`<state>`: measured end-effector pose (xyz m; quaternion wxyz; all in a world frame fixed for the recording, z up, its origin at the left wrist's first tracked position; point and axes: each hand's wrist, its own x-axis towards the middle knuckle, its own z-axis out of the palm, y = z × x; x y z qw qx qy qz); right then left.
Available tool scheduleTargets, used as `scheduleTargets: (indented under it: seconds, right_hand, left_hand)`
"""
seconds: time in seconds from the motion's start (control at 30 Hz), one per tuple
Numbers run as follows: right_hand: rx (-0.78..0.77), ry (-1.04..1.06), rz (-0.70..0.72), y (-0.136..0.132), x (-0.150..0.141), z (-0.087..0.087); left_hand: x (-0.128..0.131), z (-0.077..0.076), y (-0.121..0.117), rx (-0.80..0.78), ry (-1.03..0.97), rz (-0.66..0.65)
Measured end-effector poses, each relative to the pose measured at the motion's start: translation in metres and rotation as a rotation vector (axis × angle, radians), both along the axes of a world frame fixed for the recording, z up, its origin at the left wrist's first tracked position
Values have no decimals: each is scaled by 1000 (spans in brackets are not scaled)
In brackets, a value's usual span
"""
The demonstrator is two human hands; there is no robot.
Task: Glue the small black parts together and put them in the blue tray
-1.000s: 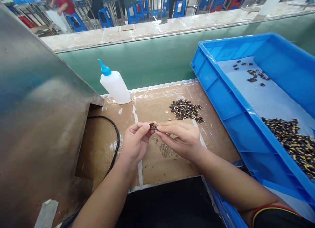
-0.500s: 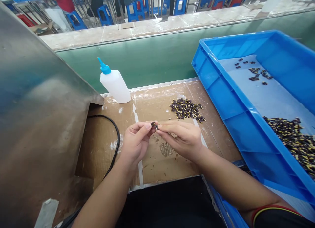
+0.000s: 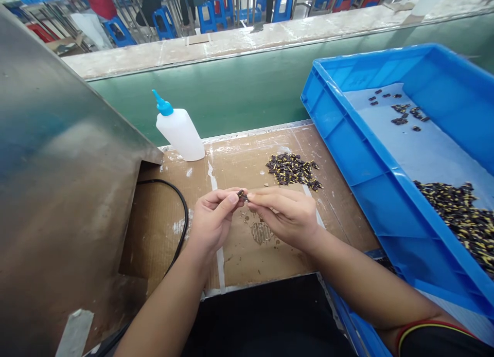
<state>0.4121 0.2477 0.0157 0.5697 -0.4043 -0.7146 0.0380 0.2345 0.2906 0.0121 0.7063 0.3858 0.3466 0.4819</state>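
Here we are at mid-desk, and the left hand [image 3: 214, 218] and right hand [image 3: 285, 215] are still up together, narrow pinches both, closed on a small dark part [image 3: 242, 195] held between the fingertips, just above the cardboard desk cover [image 3: 247, 254]. Barely any change from a second ago: the hands and that part sit a touch higher in view, and the whole scene has drifted slightly up with the head. The loose pile of dark-and-yellow parts [image 3: 293, 171] lies untouched just beyond the right hand, same shape as before. To the right, the blue plastic crate [image 3: 339, 141] holds its larger heap [image 3: 455, 218], unchanged. The white squeeze bottle [image 3: 179, 133] with its blue nozzle stands at the far desk edge, and the black cable [image 3: 181, 208] curves by the left hand.
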Motion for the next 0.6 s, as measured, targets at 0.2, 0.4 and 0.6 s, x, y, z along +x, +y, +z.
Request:
scheduleTargets:
  seconds: [0.2,0.4,0.6]
  right_hand:
    - [6,3,2,0,0,-1]
    - [-21,-10,-27,-1,1,0]
    - [8,-40,-67,1,6,1]
  left_hand:
    - [0,0,-1,22,-8,1]
    - [-4,-3,-7,304,254,100]
    - [-4,-3,-10,425,312,97]
